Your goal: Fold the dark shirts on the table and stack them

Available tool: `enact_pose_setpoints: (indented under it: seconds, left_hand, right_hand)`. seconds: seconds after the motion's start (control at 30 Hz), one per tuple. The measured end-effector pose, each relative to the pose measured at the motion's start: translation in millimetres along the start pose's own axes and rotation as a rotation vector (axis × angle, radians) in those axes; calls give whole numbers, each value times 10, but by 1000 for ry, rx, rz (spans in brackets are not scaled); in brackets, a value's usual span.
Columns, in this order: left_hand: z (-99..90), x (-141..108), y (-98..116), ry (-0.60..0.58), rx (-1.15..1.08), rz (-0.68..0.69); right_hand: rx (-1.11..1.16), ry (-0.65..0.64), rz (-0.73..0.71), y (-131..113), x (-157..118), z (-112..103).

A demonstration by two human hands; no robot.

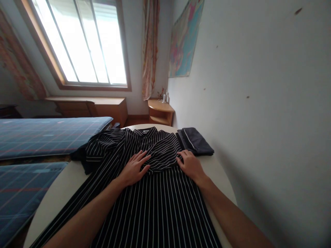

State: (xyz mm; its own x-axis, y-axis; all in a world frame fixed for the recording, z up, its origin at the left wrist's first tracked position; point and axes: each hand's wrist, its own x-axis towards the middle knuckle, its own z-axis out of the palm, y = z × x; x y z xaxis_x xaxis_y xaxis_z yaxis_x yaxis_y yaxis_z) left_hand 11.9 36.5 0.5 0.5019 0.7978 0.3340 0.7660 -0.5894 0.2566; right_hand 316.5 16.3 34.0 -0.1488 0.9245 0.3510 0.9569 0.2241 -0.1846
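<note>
A black shirt (160, 206) with thin white stripes lies spread over a round white table, its collar at the far side and its lower part running towards me. Its right sleeve (165, 148) is folded inward across the upper body. My left hand (136, 168) rests flat on the chest area with the fingers spread. At the shirt's right edge, my right hand (190, 165) touches the folded sleeve with its fingertips, thumb apart from the fingers. Just beyond the right hand sits a folded dark garment stack (198, 141).
The pale table (222, 182) stands against a white wall on the right. Beds with blue plaid mattresses (51, 134) are on the left. More dark cloth (89, 162) bunches at the table's left edge. A desk (108, 100) and corner shelf (161, 106) stand by the window.
</note>
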Motion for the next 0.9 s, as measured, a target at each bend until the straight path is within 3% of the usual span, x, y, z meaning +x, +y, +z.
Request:
enact_pose_setpoints:
  seconds: [0.1,0.23,0.43,0.7,0.9]
  left_hand:
    - [-21,-26,35,-75,-13,47]
    - [-29,-49,65,-118,-16,66]
    - [-40,-49,87,-111,-6,65]
    - [-66,-32,120,-151,-35,129]
    - [-61,-36,109,-130,-59,135]
  right_hand:
    - [-110,53,200,34,12,-75]
    - [-160,-34,371,123,-3,-82]
    - [-44,-75,392,182,38,-1]
    - [396,71,419,280,137,119]
    - [429,98,372,166,287,-8]
